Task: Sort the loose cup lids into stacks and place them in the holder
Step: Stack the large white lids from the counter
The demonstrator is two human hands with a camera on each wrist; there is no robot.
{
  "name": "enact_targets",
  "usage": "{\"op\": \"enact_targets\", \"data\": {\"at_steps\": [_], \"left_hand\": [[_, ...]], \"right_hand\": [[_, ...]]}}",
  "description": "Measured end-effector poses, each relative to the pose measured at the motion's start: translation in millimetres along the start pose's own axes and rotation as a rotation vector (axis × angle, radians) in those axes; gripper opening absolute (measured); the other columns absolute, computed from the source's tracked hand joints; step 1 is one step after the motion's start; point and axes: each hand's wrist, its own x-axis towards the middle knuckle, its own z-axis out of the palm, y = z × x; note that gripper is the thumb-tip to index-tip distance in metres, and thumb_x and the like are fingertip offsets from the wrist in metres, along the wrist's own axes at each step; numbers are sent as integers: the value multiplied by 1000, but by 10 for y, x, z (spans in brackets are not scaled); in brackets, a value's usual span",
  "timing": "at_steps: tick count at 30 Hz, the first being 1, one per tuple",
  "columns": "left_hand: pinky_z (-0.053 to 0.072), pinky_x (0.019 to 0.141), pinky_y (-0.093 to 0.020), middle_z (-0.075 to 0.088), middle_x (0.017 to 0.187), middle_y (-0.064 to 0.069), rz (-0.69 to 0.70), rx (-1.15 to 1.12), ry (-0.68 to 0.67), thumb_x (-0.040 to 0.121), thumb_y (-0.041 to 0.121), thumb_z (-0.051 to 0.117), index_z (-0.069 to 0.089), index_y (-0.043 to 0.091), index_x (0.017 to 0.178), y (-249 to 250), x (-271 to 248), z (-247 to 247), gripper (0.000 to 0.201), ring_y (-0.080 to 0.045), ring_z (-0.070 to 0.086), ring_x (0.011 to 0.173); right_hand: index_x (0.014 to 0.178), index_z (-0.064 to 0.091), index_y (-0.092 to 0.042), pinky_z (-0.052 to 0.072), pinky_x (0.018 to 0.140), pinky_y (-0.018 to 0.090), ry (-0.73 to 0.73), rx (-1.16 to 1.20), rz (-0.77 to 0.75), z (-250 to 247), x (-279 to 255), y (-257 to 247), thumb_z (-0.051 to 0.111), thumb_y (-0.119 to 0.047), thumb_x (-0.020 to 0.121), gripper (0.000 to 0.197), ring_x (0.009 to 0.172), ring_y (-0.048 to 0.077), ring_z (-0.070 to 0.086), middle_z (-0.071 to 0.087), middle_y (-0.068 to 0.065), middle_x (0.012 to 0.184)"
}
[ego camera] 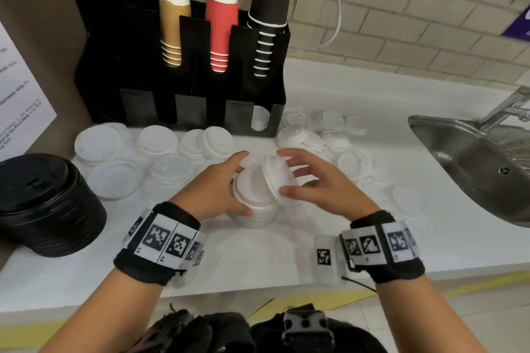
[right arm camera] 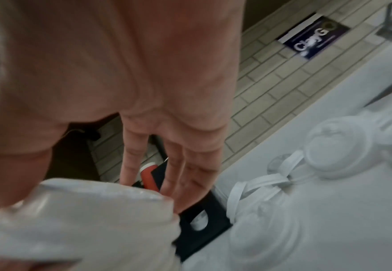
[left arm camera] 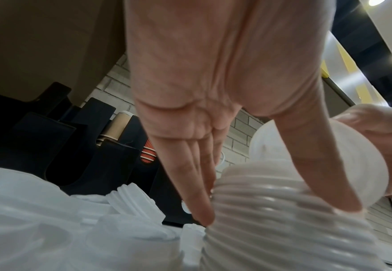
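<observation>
Left hand (ego camera: 220, 186): holds the white lid stack (ego camera: 253, 209) between thumb and fingers.
Right hand (ego camera: 318, 180): pinches one tilted lid (ego camera: 274, 178), at 12 o'clock above the stack.

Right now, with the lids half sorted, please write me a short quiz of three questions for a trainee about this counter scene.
1. True or false: the left hand grips the white lid stack standing on the counter.
2. Multiple choice: the single white lid held by the right hand is A) flat on the counter, B) tilted above the stack, C) inside the holder.
3. Fill in: the black lid pile stands at the ____ edge of the head view.

Key: 1 true; 2 B; 3 left.
</observation>
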Motion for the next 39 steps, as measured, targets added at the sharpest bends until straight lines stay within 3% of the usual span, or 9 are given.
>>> {"op": "enact_targets", "data": {"at_steps": [7, 16, 21, 23, 25, 27, 29, 35, 39], "left_hand": [[46, 99, -30, 50, 129, 10, 7, -21, 15, 59, 19, 92, -3, 34, 153, -9, 18, 8, 135, -10, 53, 112], [49, 90, -23, 50, 104, 23, 14, -50, 37, 56, 16, 93, -15, 37, 151, -25, 43, 19, 145, -5, 58, 100], [48, 84, -19, 49, 99, 29, 16, -22, 34, 57, 16, 93, -14, 37, 151, -32, 45, 5, 144, 2, 57, 94], [49, 89, -24, 51, 104, 24, 8, -9, 27, 56, 16, 93, -6, 35, 153, -13, 34, 1, 140, -5, 58, 100], [50, 95, -31, 53, 112, 16, 4, 4, 25, 54, 15, 93, 15, 29, 154, 17, 8, -10, 127, -12, 57, 109], [51, 95, -35, 59, 110, 17, 25, 10, 31, 54, 16, 93, 45, 28, 140, 25, -12, -17, 99, -12, 60, 108], [53, 92, -36, 66, 107, 16, 40, 5, 25, 56, 17, 92, 59, 30, 122, 30, -27, -23, 75, -7, 61, 101], [51, 94, -41, 67, 109, 10, 25, 77, 12, 56, 23, 92, 63, 24, 117, 63, 13, -42, 68, -14, 61, 103], [48, 95, -38, 66, 110, 14, 18, 102, 12, 56, 22, 92, 63, 27, 115, 53, 35, -49, 66, -12, 59, 105]], "right_hand": [[129, 56, -32, 39, 86, 12, 25, -224, -76, 291, 124, 46, 79, -32, 76, 58, 110, 4, 49, 52, -7, 123], [131, 57, -30, 40, 102, 29, -26, -433, -105, 378, 234, -112, 80, -35, 71, 64, 116, 16, 47, 52, 0, 122], [130, 57, -29, 39, 98, 27, -40, -496, -103, 408, 249, -173, 80, -35, 70, 65, 114, 20, 47, 51, 3, 121], [131, 57, -29, 38, 97, 26, -48, -520, -97, 427, 256, -176, 80, -36, 70, 66, 114, 21, 46, 51, 4, 122], [132, 55, -29, 37, 96, 25, -58, -542, -85, 452, 257, -173, 81, -36, 70, 68, 114, 22, 44, 50, 5, 125], [132, 55, -30, 36, 94, 25, -51, -531, -73, 478, 256, -158, 82, -35, 69, 69, 114, 21, 42, 49, 4, 124], [131, 54, -29, 37, 93, 24, -29, -499, -65, 497, 240, -138, 83, -34, 68, 69, 114, 20, 43, 49, 3, 123], [129, 53, -27, 46, 97, 29, 50, -266, 46, 220, 19, 25, 79, -36, 76, 59, 114, 13, 51, 49, -5, 124], [129, 54, -25, 39, 93, 25, 234, -438, 292, -254, -222, 296, 70, -37, 84, 49, 115, 20, 52, 51, 4, 125]]}}
